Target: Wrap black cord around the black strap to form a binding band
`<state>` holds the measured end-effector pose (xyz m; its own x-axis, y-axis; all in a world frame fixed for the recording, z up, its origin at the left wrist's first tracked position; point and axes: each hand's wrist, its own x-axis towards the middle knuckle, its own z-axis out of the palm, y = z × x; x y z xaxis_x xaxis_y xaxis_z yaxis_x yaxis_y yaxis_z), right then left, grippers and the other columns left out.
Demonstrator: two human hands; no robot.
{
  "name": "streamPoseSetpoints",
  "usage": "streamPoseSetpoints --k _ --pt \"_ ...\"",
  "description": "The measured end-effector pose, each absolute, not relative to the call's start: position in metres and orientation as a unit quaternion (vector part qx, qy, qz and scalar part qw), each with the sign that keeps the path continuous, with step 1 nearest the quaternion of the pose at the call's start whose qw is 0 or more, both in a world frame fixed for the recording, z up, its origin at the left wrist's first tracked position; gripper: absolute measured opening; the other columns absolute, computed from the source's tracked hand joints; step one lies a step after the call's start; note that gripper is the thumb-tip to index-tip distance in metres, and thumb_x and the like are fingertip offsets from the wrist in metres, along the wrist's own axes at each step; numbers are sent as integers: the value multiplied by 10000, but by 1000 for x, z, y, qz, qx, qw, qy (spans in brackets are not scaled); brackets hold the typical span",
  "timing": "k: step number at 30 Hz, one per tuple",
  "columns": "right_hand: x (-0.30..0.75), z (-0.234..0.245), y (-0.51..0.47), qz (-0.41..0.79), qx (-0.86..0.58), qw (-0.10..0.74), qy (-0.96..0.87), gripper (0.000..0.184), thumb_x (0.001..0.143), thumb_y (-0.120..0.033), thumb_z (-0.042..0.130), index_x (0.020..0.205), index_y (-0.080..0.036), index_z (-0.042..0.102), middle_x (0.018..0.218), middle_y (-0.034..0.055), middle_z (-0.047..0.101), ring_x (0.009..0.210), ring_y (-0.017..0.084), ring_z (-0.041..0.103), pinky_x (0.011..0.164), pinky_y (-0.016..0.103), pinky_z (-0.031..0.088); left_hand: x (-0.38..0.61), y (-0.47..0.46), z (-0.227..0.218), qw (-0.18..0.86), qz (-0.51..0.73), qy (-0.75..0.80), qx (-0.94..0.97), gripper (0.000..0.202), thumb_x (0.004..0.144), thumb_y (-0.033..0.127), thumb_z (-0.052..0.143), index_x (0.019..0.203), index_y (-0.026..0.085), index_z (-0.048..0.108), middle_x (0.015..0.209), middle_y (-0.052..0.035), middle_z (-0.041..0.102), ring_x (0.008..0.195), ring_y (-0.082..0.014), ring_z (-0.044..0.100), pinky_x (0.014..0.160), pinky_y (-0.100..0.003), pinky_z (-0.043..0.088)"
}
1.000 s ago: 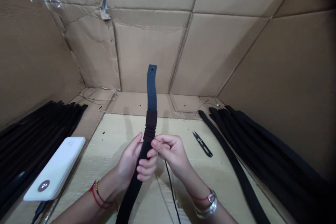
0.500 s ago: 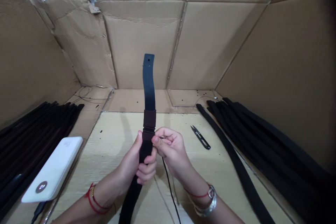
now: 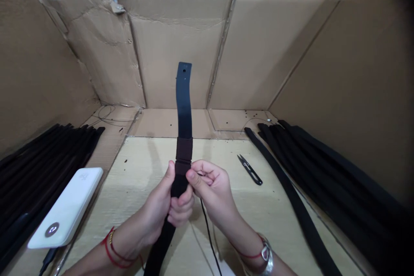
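Observation:
A long black strap (image 3: 184,108) stands up in front of me, its flat upper end pierced by a small hole. Partway down, a dark brown fabric band (image 3: 184,148) wraps around it, with a crease across the band. My left hand (image 3: 176,207) is closed around the strap just below the band, thumb along its left edge. At the band's right edge my right hand (image 3: 208,183) pinches the fabric between thumb and fingers. A thin black cord (image 3: 208,228) hangs down from beneath my right hand; whether the fingers grip it is hidden.
Small black thread snips (image 3: 250,169) lie on the pale board (image 3: 136,172) to the right. Black strips are heaped at the left (image 3: 64,155) and right (image 3: 310,159). A white power bank (image 3: 69,207) with a cable lies at the left. Cardboard walls (image 3: 181,30) enclose the space.
The brown band's gathered folds have flattened into a single crease. Both hands keep their hold on the strap. The view has shifted slightly.

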<state>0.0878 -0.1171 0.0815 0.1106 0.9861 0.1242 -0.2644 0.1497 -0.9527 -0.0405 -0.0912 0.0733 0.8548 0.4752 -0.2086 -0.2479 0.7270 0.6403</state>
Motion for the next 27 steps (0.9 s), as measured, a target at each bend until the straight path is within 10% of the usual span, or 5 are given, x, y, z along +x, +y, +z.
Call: streamPoseSetpoints --k 9,17,27 --pt "84 76 -119 504 -426 653 -371 432 691 -461 808 698 -131 530 509 -65 362 424 12 204 402 170 163 -38 -88 73 908 122 226 331 807 795 861 79 445 176 324 370 59 128 300 -34 108 321 -182 68" --pt "87 74 -111 515 -406 654 -376 414 737 -469 779 735 -121 556 505 -60 376 414 8 200 398 171 115 -41 -81 77 925 173 138 309 542 797 632 564 592 149 430 478 90 184 392 -20 145 379 -152 117" --pt "92 78 -116 486 -415 652 -410 410 728 -461 796 702 -129 556 490 -82 255 430 16 152 407 183 112 -43 -87 78 906 160 177 350 674 758 797 493 552 163 389 438 93 177 358 -15 128 349 -157 97"
